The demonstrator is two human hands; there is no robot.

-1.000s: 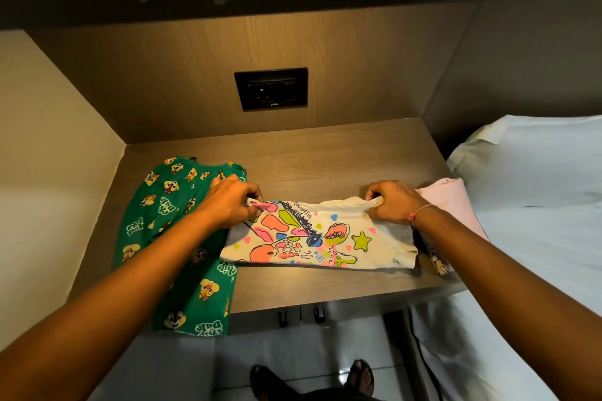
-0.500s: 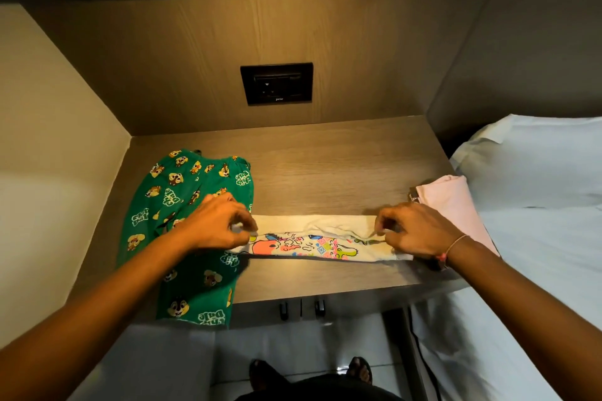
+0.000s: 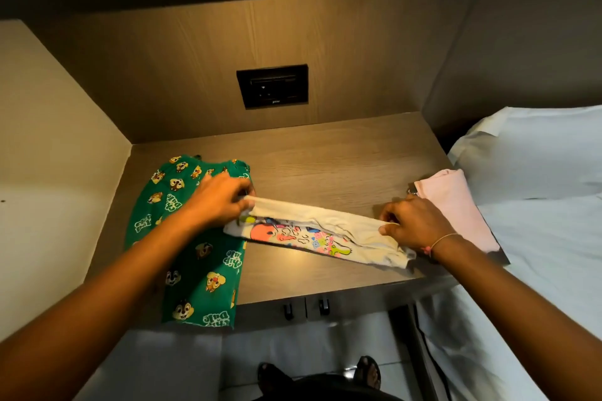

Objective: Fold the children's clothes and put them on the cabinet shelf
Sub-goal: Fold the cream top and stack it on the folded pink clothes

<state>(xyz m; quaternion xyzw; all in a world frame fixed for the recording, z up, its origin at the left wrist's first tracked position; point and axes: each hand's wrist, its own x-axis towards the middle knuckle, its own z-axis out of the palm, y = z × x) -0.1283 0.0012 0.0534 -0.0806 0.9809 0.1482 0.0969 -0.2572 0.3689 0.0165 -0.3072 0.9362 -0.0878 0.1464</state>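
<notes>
A cream children's top with bright cartoon prints [image 3: 312, 233] lies folded into a narrow strip across the wooden shelf [image 3: 342, 153]. My left hand [image 3: 218, 198] pinches its left end, which overlaps the green garment. My right hand [image 3: 412, 225] pinches the folded edge at the strip's right end. Green chipmunk-print pants [image 3: 198, 270] lie spread at the left, their lower part hanging over the shelf's front edge. A folded pink garment [image 3: 456, 202] rests at the shelf's right end, just beyond my right hand.
A black wall socket plate [image 3: 273, 85] sits in the wooden back panel. A bed with white sheets [image 3: 537, 205] stands to the right. Cabinet door handles [image 3: 306, 306] show under the shelf edge. My sandalled feet [image 3: 368, 371] are on the pale floor below.
The top went from a wide half-fold to a narrow strip as both hands brought its far edge toward me. The strip now lies slanted, with its right end nearer the front edge.
</notes>
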